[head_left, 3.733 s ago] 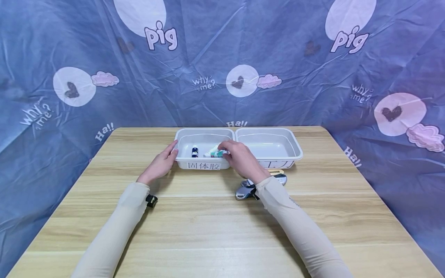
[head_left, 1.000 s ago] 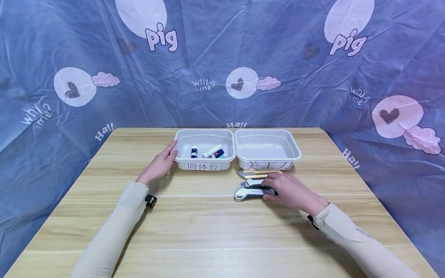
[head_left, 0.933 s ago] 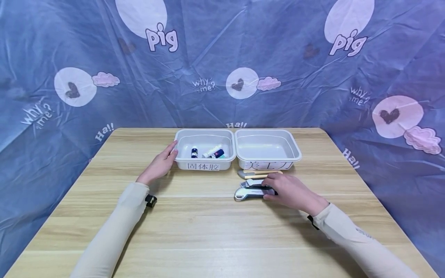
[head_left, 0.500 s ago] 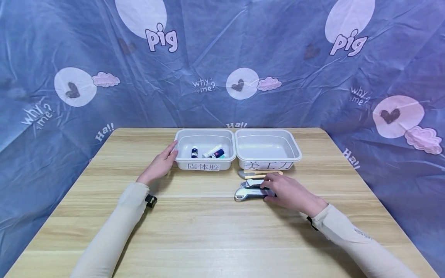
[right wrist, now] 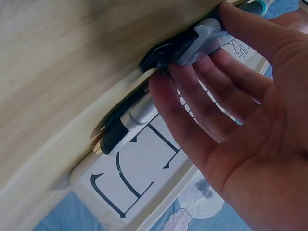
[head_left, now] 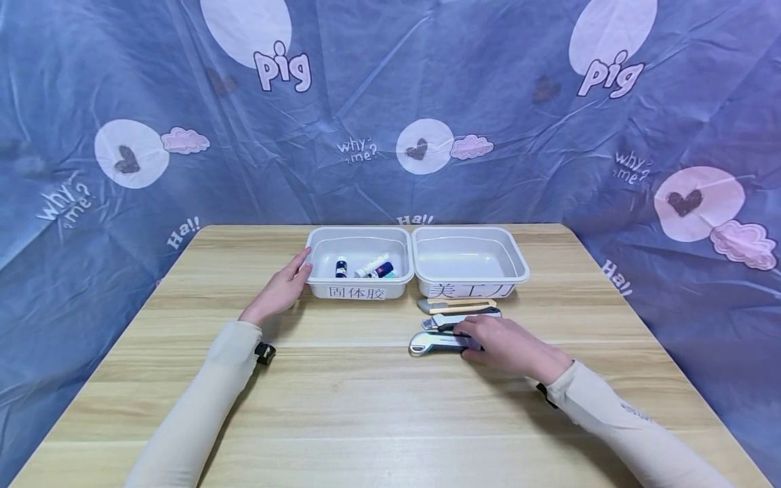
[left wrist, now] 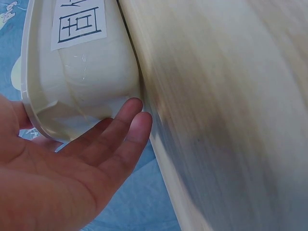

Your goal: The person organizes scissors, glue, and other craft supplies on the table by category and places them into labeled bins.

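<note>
In the head view, the near knife [head_left: 438, 343] is pinched by the right hand [head_left: 512, 344], thumb set against its near side and fingers across its far side; whether it is lifted off the table [head_left: 335, 407] cannot be told. Just beyond it, the middle knife [head_left: 448, 320] is partly covered by the fingers; whether it is touched cannot be told. The far knife [head_left: 457, 306], yellow and grey, is laid just in front of the right tray [head_left: 468, 242]. The left end of the left tray [head_left: 358, 242] is touched by the left hand [head_left: 277, 291]. Small tubes [head_left: 373, 265] are held in the left tray. Both trays are set side by side at the table's back edge, and a patterned curtain [head_left: 366, 74] is hung behind.

In the left wrist view, the left tray's outer wall is met by straight, slightly spread fingers; nothing is clamped.

In the right wrist view, the near knife is seen clamped between thumb and fingertips, with the middle knife alongside, partly hidden.
</note>
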{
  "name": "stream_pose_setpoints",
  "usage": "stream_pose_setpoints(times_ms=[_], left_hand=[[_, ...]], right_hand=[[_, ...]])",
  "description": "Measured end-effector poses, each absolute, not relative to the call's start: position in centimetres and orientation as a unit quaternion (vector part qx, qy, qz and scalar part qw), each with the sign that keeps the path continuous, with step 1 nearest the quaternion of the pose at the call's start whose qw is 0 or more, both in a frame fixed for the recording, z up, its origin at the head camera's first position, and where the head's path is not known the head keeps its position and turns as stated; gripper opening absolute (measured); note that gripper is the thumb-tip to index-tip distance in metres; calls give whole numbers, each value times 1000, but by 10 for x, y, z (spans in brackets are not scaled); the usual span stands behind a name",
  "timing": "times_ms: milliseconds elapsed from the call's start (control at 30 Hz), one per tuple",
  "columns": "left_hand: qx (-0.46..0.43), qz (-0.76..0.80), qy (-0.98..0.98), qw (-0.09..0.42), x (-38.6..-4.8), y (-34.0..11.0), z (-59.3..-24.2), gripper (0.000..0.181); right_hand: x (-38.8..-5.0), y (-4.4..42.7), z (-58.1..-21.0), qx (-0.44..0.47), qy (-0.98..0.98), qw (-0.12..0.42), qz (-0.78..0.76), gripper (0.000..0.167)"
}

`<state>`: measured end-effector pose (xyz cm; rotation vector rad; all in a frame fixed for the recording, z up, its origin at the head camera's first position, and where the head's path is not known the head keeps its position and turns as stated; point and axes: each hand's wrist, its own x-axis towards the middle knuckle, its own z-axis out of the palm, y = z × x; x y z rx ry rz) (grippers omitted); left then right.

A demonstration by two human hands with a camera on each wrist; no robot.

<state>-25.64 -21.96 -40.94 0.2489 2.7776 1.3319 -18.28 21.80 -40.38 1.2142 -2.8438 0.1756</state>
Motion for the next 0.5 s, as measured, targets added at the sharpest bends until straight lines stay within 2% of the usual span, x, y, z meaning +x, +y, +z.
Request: stream_pose_setpoints(times_ms=[233,500], left_hand=[[77,435,897,28,-256,-219,-409,59],[80,433,897,23,-256,-219,-410,60]], right_hand=[[-182,218,-403,395,-917,22,48,24],[-179,216,-398,398,-915,49,42,30]])
